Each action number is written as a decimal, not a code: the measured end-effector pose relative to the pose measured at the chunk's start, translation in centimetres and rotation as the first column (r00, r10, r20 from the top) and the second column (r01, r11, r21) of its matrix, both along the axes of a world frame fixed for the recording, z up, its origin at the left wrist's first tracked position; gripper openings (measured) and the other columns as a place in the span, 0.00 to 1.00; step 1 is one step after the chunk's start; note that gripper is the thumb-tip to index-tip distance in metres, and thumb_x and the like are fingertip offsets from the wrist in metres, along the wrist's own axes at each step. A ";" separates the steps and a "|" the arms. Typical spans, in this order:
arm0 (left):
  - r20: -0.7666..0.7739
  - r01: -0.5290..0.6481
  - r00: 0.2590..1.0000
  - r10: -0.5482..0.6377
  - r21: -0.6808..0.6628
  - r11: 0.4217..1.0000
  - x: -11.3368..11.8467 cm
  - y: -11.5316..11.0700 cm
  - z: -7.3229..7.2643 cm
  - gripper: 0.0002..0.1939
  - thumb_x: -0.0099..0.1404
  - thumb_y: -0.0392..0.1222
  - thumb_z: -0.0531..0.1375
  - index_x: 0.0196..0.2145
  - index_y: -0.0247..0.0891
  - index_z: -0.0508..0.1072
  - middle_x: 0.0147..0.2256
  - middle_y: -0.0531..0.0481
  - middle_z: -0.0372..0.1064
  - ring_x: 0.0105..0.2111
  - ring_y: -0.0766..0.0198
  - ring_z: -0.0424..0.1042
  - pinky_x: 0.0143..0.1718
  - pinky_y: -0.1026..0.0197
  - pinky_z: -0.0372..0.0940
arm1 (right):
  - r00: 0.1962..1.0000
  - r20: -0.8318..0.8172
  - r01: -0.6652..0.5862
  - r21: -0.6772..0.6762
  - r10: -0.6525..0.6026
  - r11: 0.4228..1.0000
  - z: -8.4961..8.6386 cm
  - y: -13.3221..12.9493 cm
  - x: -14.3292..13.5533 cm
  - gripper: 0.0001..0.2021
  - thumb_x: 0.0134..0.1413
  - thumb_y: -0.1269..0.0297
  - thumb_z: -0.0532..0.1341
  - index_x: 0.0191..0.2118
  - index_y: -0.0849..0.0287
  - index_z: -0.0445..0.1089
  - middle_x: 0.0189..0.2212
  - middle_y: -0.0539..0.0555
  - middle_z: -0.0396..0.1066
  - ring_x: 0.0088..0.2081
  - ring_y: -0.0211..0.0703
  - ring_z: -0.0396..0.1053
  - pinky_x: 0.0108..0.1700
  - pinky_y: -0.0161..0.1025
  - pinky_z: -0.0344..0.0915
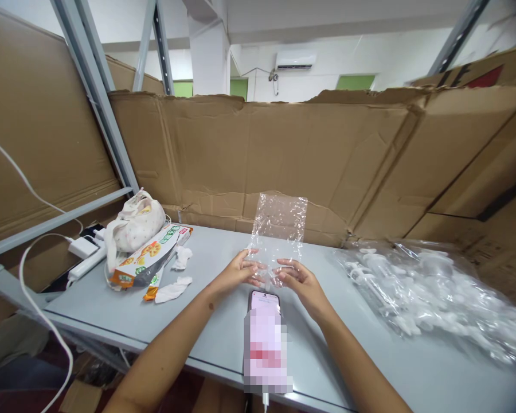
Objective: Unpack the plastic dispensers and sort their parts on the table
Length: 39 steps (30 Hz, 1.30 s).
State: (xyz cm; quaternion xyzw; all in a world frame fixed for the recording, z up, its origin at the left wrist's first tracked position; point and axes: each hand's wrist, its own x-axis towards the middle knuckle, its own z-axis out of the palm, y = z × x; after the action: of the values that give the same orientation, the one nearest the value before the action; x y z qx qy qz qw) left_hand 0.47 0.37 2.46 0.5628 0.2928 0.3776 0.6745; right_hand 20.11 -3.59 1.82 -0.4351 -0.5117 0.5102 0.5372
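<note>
A clear plastic bag (281, 221) stands up over the table, its lower end between my two hands. My left hand (243, 269) grips the bag's lower left side with curved fingers. On the opposite side, my right hand (298, 281) has its thumb and fingers bent around the lower right part. Glare on the film blurs the exact finger contact. Just below both hands lies a phone (265, 321) with a lit, partly pixelated screen and a white cable at its near end.
At right lies a heap of clear bags with white plastic parts (434, 287). To the left are a white cloth pouch (140, 221), a snack packet (155, 258), crumpled tissues (174, 288) and a power strip (86, 267). A cardboard wall (262, 149) borders the grey table (215, 321).
</note>
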 end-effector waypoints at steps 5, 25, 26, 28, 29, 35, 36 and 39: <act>0.062 -0.044 0.997 0.043 0.020 0.999 0.2 0.3 -0.6 0.32 0.54 0.42 0.63 0.54 0.39 0.55 0.43 0.42 0.67 0.31 0.64 0.73 0.40 0.55 0.66 | 0.994 -0.073 -0.080 -0.027 0.078 0.996 0.0 -0.2 0.0 0.27 0.43 0.53 0.65 0.50 0.57 0.63 0.38 0.57 0.73 0.37 0.48 0.72 0.41 0.47 0.68; 0.033 -0.170 0.985 0.167 0.180 0.969 0.4 0.6 -0.3 0.27 0.56 0.40 0.60 0.52 0.36 0.58 0.37 0.45 0.71 0.29 0.66 0.72 0.37 0.59 0.66 | 0.992 -0.124 -0.043 -0.108 0.029 0.993 -0.4 0.4 0.6 0.18 0.43 0.53 0.65 0.38 0.60 0.73 0.32 0.56 0.76 0.38 0.51 0.74 0.45 0.48 0.68; 0.015 -0.180 0.984 0.180 0.187 0.966 0.4 0.6 -0.4 0.26 0.56 0.41 0.60 0.51 0.36 0.59 0.35 0.46 0.71 0.28 0.67 0.71 0.34 0.60 0.66 | 0.992 -0.124 -0.036 -0.109 0.023 0.993 -0.4 0.4 0.5 0.18 0.43 0.52 0.65 0.37 0.59 0.73 0.31 0.56 0.76 0.37 0.51 0.74 0.45 0.48 0.68; -0.011 -0.206 0.977 0.212 0.203 0.957 0.6 0.6 -0.6 0.23 0.56 0.44 0.60 0.48 0.35 0.62 0.31 0.48 0.70 0.24 0.68 0.70 0.29 0.62 0.65 | 0.991 -0.130 -0.048 -0.113 0.033 0.992 -0.3 0.2 0.2 0.18 0.43 0.51 0.64 0.37 0.59 0.73 0.30 0.56 0.76 0.37 0.52 0.74 0.44 0.49 0.68; -0.017 -0.222 0.973 0.230 0.212 0.952 0.8 0.6 -0.7 0.22 0.56 0.45 0.59 0.46 0.35 0.63 0.30 0.49 0.69 0.23 0.68 0.70 0.27 0.63 0.65 | 0.990 -0.136 -0.060 -0.118 0.044 0.991 -0.3 0.2 0.0 0.18 0.44 0.50 0.63 0.37 0.59 0.73 0.29 0.56 0.76 0.37 0.52 0.74 0.43 0.50 0.68; -0.027 -0.227 0.970 0.241 0.246 0.942 0.9 0.8 -1.1 0.21 0.59 0.44 0.56 0.49 0.34 0.61 0.29 0.49 0.70 0.22 0.69 0.68 0.27 0.63 0.64 | 0.987 -0.104 -0.138 -0.122 0.125 0.983 -0.7 0.1 0.1 0.22 0.47 0.46 0.60 0.39 0.60 0.72 0.29 0.58 0.76 0.38 0.53 0.74 0.46 0.50 0.67; -0.036 -0.238 0.966 0.255 0.256 0.937 0.6 1.1 -1.0 0.20 0.59 0.43 0.55 0.49 0.34 0.61 0.29 0.49 0.70 0.22 0.69 0.68 0.28 0.64 0.64 | 0.984 -0.098 -0.159 -0.135 0.146 0.978 -0.7 0.2 0.3 0.22 0.47 0.45 0.60 0.39 0.60 0.72 0.30 0.58 0.76 0.37 0.53 0.74 0.45 0.51 0.67; -0.046 -0.395 0.902 0.430 0.316 0.863 -1.5 2.4 -0.6 0.17 0.59 0.41 0.53 0.47 0.37 0.62 0.28 0.52 0.68 0.22 0.71 0.65 0.28 0.66 0.61 | 0.991 -0.076 -0.118 -0.143 0.108 0.983 -0.4 0.5 1.5 0.24 0.44 0.44 0.61 0.40 0.61 0.72 0.32 0.60 0.76 0.36 0.53 0.74 0.44 0.52 0.68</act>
State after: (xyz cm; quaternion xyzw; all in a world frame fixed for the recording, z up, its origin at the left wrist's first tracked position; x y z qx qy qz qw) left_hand -1.00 2.80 1.86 0.6031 0.3845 0.5200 0.4669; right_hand 21.60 -3.09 1.37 -0.4261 -0.4779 0.5909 0.4907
